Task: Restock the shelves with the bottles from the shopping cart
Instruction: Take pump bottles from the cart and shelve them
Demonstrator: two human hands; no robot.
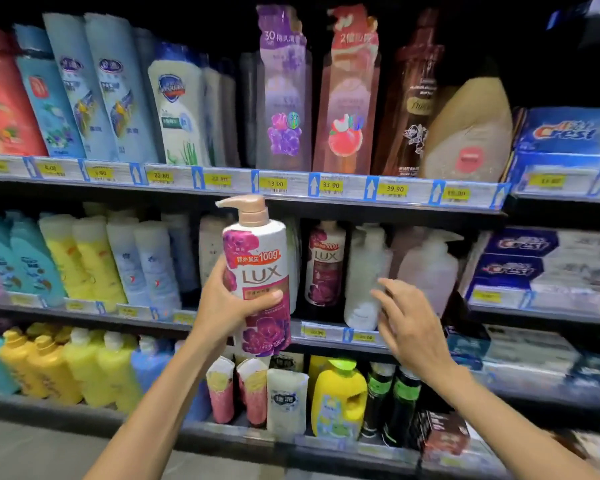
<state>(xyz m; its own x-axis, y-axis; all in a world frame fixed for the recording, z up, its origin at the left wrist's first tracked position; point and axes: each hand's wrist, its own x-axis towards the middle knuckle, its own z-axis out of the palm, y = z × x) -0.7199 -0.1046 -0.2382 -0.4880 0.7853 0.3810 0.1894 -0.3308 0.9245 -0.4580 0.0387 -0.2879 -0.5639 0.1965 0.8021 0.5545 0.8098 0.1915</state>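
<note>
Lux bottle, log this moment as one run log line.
left hand: holds Lux pump bottle upright | right hand: open, empty, before middle shelf | matching Lux bottle: shelved

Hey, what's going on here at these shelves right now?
A person is restocking a store shelf. Their left hand grips a white and pink Lux pump bottle, held upright in front of the middle shelf. A matching Lux bottle on the shelf stands just to the right, with a gap in front of it. The right hand is open, reaching toward a white bottle there, holding nothing.
</note>
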